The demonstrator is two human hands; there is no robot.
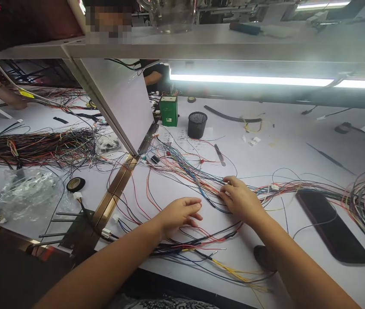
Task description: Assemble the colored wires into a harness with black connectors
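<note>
At the far left of the frame, a thick bundle of dark wires lying across the white table, with a crumpled plastic bag and a roll of tape just below it. At lower centre, the left hand resting flat, fingers together and lightly curled, pinching nothing, touching thin red and black strands beneath it. Just right of that, the right hand bent over the coloured wires, fingertips pressed onto the strands near the middle of the frame; whether any single strand is pinched cannot be told. Likely light, limp and springy, prone to tangle and slide apart; probably best gathered as a bunch near the fingertips rather than pulled by one strand or by the small white plugs. Further back, a green box and a black mesh cup. At lower right, a dark phone lying flat.
</note>
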